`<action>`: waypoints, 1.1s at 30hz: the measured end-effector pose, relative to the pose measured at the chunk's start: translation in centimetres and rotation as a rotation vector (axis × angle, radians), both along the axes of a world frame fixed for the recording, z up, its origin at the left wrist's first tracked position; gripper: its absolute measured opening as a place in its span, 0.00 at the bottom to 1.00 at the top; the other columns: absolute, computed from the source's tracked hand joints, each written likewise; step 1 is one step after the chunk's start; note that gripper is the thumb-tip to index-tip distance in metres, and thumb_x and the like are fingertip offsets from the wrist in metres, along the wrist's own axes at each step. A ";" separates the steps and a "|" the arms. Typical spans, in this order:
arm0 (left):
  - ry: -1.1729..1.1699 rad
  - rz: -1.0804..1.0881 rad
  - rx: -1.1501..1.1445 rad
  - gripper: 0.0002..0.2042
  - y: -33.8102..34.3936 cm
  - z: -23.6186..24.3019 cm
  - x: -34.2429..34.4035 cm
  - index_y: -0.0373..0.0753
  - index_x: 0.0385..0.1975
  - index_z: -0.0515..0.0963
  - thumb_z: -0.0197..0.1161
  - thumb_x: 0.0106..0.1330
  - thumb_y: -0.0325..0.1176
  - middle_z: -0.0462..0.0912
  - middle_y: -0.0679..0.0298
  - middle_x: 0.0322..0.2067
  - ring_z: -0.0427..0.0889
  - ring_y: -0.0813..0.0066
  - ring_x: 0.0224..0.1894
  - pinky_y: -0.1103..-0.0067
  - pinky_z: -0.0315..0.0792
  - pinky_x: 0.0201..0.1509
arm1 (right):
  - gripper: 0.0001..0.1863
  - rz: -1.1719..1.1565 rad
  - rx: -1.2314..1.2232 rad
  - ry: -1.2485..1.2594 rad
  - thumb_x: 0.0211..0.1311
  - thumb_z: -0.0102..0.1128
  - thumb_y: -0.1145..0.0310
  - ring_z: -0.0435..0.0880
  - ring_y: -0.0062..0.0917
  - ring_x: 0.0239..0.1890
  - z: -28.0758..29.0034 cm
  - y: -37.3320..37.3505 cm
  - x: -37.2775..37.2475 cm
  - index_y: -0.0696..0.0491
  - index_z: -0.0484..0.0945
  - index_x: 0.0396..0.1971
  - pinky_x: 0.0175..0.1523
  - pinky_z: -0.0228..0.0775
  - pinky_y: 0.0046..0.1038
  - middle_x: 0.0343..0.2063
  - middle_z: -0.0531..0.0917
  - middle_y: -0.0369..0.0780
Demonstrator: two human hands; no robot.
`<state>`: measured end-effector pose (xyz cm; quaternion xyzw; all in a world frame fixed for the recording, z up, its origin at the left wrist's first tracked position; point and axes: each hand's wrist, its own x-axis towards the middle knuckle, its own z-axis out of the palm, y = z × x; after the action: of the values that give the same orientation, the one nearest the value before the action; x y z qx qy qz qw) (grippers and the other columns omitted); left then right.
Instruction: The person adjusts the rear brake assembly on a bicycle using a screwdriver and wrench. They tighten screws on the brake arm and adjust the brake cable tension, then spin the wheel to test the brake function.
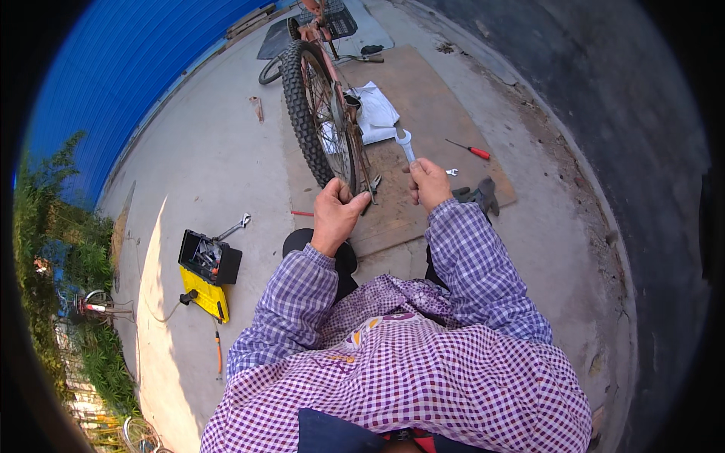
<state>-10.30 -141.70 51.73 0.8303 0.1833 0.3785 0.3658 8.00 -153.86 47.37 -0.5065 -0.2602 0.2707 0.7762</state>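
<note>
My right hand (pixel 429 183) is closed around the handle of an open-ended wrench (pixel 408 145), its jaw pointing away from me. To its left, my left hand (pixel 337 217) is closed in a pinch by the near end of the bicycle's wheel; whatever its fingers hold, if anything, is hidden. Ahead stands a pinkish bicycle (pixel 327 54) with a knobby black tyre (pixel 300 113) nearest me. A pair of pliers (pixel 374 183) lies just beyond my left thumb. Below my right wrist rest dark grey gloves (pixel 482 195), with a small wrench (pixel 452 172) close by.
A brown board (pixel 434 98) lies under the wheel, with a white bag (pixel 375 112) and a red-handled screwdriver (pixel 479 152) on it. On the concrete at left sit an adjustable wrench (pixel 234 227) and a black toolbox (pixel 235 264) with a yellow lid (pixel 202 296). A dark wall (pixel 649 151) borders the right.
</note>
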 end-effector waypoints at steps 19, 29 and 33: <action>-0.297 -0.016 -0.100 0.26 1.2 0.7 0.3 0.46 0.16 0.56 0.72 0.63 0.29 0.56 0.80 0.18 0.52 0.89 0.23 0.82 0.49 0.23 | 0.15 -0.080 -0.122 0.067 0.67 0.49 0.70 0.67 0.16 0.16 -4.9 -3.2 4.7 0.56 0.78 0.49 0.21 0.63 0.24 0.21 0.74 0.34; -0.304 0.035 -0.182 0.24 17.5 7.7 0.7 0.46 0.16 0.58 0.71 0.65 0.31 0.59 0.79 0.17 0.55 0.89 0.22 0.84 0.53 0.23 | 0.15 -0.144 -0.102 0.111 0.69 0.54 0.67 0.66 0.14 0.16 4.8 15.2 5.8 0.54 0.77 0.51 0.20 0.62 0.23 0.23 0.73 0.33; -0.409 0.018 -0.279 0.15 30.1 12.8 7.4 0.40 0.31 0.68 0.69 0.67 0.39 0.71 0.72 0.27 0.68 0.85 0.27 0.85 0.65 0.29 | 0.14 -0.092 -0.150 0.105 0.69 0.56 0.66 0.64 0.14 0.16 8.5 27.4 11.5 0.54 0.77 0.51 0.20 0.60 0.23 0.22 0.71 0.31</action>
<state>-2.85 -111.59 64.52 0.6761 0.1634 0.5131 0.5028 19.45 -126.47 55.86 -0.5595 -0.1745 0.2796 0.7605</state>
